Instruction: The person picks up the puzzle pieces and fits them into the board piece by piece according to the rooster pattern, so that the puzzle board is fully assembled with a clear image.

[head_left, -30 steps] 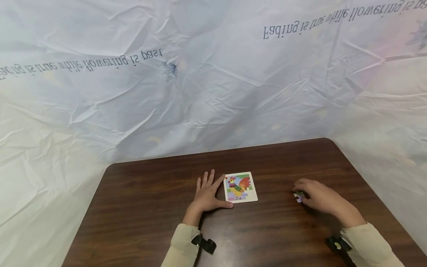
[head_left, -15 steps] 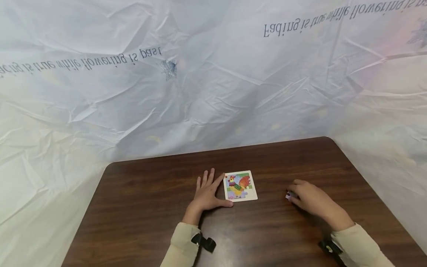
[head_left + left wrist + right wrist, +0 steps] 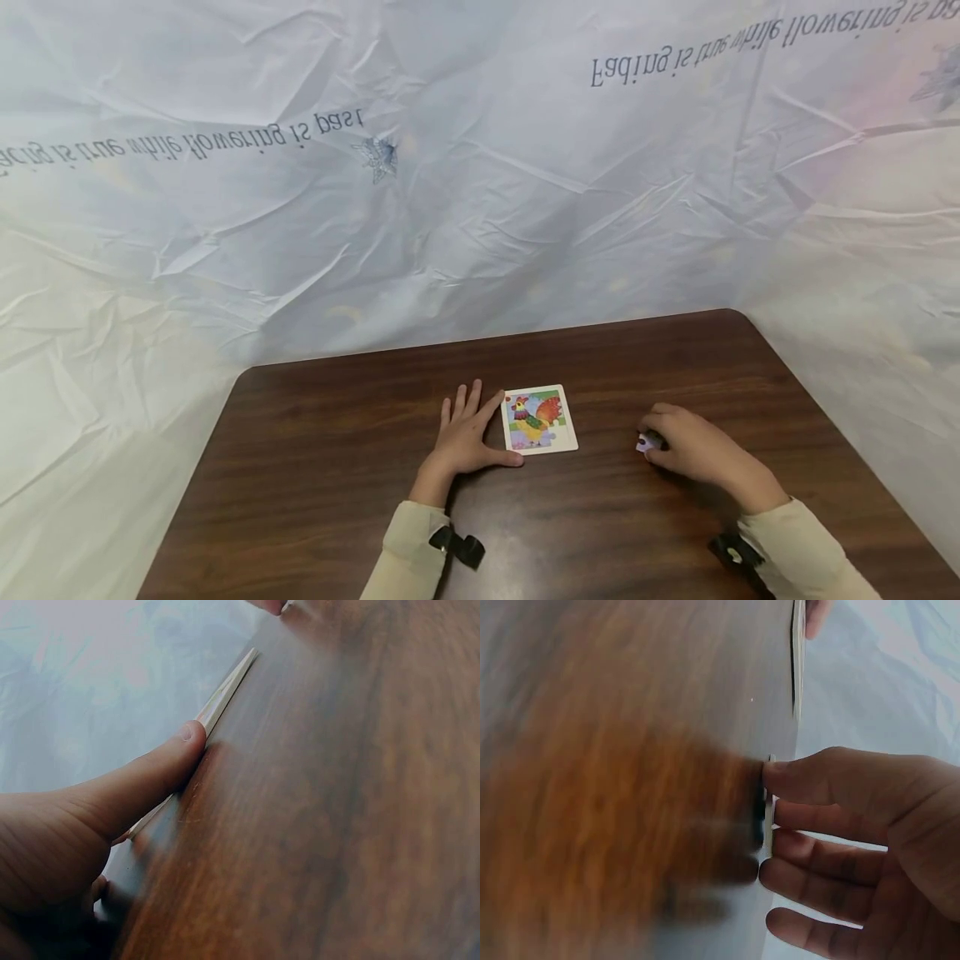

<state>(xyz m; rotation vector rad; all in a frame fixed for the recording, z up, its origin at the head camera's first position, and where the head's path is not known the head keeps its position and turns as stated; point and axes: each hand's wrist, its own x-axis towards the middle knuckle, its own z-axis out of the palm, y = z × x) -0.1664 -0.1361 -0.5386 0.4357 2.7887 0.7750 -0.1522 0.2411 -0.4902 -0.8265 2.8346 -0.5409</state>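
Left hand (image 3: 465, 437): flat on the bench, fingers straight and spread; thumb tip pressed to the near edge of the puzzle board, index along its left side.
Puzzle board (image 3: 538, 419): thin square card, pale border, glossy rooster print in red, yellow and green; lies flat mid-bench. In the left wrist view only its thin pale edge (image 3: 225, 690) shows.
Right hand (image 3: 693, 450): knuckles up, fingers curled down onto a puzzle piece, pinning it to the bench, well right of the board.
Puzzle piece (image 3: 647, 442): small, flat, lilac-white; mostly covered by the fingers, outline unreadable. Right wrist view gives only its edge (image 3: 769, 802), blurred.
Bench (image 3: 337, 467): dark wood grain, smooth, rounded corners.
Backdrop (image 3: 450, 208): crinkled pale sheet, printed lettering upside down.
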